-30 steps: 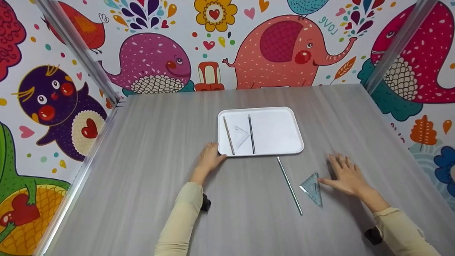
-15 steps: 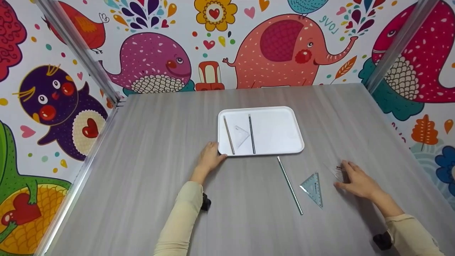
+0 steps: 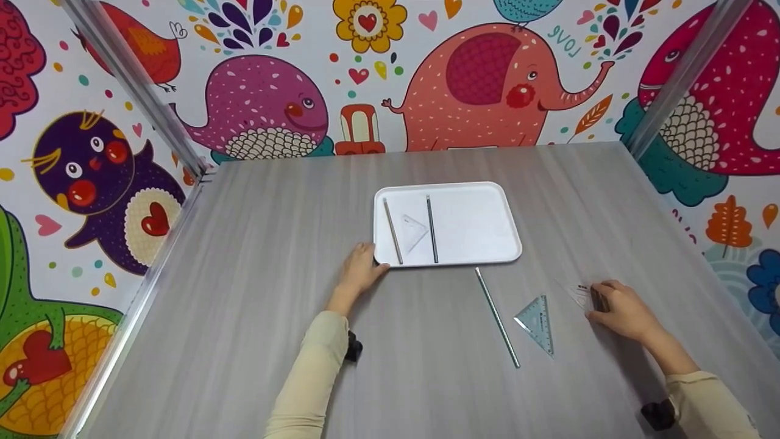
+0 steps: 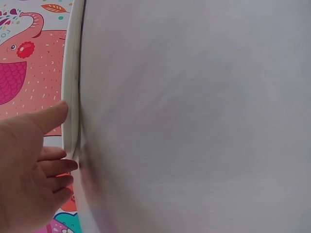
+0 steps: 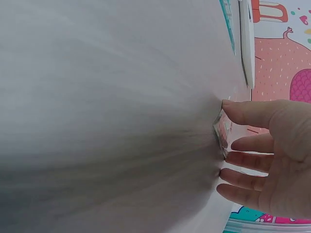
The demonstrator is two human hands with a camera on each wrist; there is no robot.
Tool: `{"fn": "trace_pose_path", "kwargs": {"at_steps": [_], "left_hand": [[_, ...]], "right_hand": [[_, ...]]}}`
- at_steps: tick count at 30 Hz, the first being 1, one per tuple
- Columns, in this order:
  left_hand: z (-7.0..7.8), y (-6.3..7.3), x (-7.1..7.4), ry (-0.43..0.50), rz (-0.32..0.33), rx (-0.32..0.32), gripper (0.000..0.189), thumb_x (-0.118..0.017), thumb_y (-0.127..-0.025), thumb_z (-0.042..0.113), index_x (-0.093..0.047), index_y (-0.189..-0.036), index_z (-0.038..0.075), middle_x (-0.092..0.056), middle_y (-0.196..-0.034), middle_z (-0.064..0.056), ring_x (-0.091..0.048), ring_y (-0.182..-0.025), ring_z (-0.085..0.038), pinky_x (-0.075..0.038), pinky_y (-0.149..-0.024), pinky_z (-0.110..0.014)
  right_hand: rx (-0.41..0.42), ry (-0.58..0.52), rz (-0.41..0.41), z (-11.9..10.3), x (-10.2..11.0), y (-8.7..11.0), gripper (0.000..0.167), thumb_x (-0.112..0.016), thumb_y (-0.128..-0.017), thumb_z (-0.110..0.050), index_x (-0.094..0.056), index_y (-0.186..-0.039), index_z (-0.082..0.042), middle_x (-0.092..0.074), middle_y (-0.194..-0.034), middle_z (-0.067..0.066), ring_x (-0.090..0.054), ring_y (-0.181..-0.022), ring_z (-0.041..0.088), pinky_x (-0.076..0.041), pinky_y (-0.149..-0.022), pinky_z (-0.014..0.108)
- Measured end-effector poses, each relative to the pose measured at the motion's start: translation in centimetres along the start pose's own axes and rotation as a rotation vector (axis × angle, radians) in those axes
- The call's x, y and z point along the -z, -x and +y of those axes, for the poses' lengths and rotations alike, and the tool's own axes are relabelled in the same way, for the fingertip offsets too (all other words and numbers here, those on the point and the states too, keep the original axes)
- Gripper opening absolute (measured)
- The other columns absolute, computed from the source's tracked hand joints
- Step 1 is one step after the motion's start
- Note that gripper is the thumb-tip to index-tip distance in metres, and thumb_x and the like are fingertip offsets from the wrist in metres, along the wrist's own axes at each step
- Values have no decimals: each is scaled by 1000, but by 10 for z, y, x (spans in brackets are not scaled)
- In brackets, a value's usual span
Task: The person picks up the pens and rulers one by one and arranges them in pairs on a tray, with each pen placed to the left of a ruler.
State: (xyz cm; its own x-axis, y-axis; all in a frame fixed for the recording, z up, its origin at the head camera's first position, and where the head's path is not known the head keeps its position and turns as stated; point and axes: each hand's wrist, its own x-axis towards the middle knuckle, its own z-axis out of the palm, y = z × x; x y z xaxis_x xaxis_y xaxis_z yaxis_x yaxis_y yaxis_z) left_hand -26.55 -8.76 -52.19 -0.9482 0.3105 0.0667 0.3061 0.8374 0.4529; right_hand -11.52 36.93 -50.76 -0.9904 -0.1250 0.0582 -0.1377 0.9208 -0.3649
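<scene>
My left hand (image 3: 358,268) holds the near-left corner of a white tray (image 3: 478,222), the thumb against its rim (image 4: 71,82) in the left wrist view. To the right, my right hand (image 3: 623,310) pinches a clear set square (image 3: 577,294) by its edges between thumb and fingers. The right wrist view has this set square (image 5: 222,130) close to the tabletop, partly hidden by the fingertips. Left of that hand lies a bluish set square (image 3: 536,324), with a green pencil (image 3: 497,318) beside it. Inside the tray are a brownish pencil (image 3: 393,231), another clear set square (image 3: 414,231) and a dark pencil (image 3: 432,229).
A grey wood-grain table (image 3: 274,231) carries everything. Walls printed with cartoon animals (image 3: 475,91) stand behind and at the sides, with metal posts (image 3: 140,91) at the corners. The tray's right half is bare.
My right hand has moved right, away from the bluish set square, and its spread fingers have drawn in around the clear set square. The left hand and tray have stayed in place.
</scene>
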Motion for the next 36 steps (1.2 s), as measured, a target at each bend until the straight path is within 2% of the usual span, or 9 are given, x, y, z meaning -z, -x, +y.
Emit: {"fn": "trace_pose_path", "kwargs": {"at_steps": [6,10,14,16,19,22,24,30,36], "left_hand": [[1,1,1,-4,-7,8,52,-63,-84,29,-51,-122,-4,-52,-124,-21,-41,-122,-33,-33,-102,-41],[1,1,1,5,-5,8,52,-64,-84,28,-51,-122,-4,-52,-123,-22,-42,-120,-33,-34,-101,-41],[1,0,1,10,7,-5,50,-64,-84,28,-52,-120,-4,-54,-120,-21,-45,-117,-33,-36,-99,-42],[1,1,1,12,1,-2,51,-64,-84,28,-51,-122,-4,-53,-122,-21,-44,-119,-33,-35,-100,-42],[1,1,1,15,-15,8,53,-63,-85,28,-49,-124,-5,-50,-126,-23,-39,-123,-35,-31,-103,-42],[1,2,1,12,-22,15,55,-63,-85,28,-47,-126,-6,-48,-128,-23,-37,-125,-35,-29,-105,-43],[1,2,1,13,-16,15,54,-63,-85,28,-48,-125,-5,-49,-127,-23,-39,-123,-35,-31,-104,-42],[1,0,0,-6,1,6,54,-64,-84,29,-50,-122,-6,-52,-122,-23,-44,-119,-33,-35,-101,-41],[1,-1,0,-23,10,-1,54,-65,-83,29,-51,-121,-6,-54,-118,-20,-48,-114,-31,-38,-98,-39]], "right_hand": [[-62,-64,19,2,1,-2,58,-79,-62,-10,-53,-107,17,-48,-94,29,-47,-74,30,-40,-61,41],[-121,-139,36,3,-1,-3,57,-80,-59,-6,-53,-105,15,-42,-92,26,-43,-75,30,-37,-58,33],[-157,-216,76,2,-2,-2,48,-79,-59,-2,-55,-98,13,-47,-82,20,-41,-74,26,-36,-55,28],[-185,-289,74,2,0,-2,44,-77,-62,1,-55,-98,14,-49,-79,17,-45,-69,23,-39,-52,27],[-238,-441,41,2,3,-1,41,-72,-69,3,-53,-102,16,-50,-82,15,-48,-61,13,-44,-49,24],[-284,-602,-1,3,5,0,39,-65,-76,4,-48,-108,18,-48,-86,9,-49,-61,7,-48,-52,23],[-305,-688,-13,5,6,0,35,-61,-79,4,-47,-109,18,-48,-83,6,-50,-64,6,-49,-54,22],[-325,-787,-39,6,9,1,33,-52,-88,-2,-46,-113,18,-53,-82,-1,-54,-70,6,-51,-58,22],[-326,-855,-45,1,13,2,29,-53,-90,-8,-51,-110,13,-55,-83,-7,-53,-71,5,-51,-58,23]]}}
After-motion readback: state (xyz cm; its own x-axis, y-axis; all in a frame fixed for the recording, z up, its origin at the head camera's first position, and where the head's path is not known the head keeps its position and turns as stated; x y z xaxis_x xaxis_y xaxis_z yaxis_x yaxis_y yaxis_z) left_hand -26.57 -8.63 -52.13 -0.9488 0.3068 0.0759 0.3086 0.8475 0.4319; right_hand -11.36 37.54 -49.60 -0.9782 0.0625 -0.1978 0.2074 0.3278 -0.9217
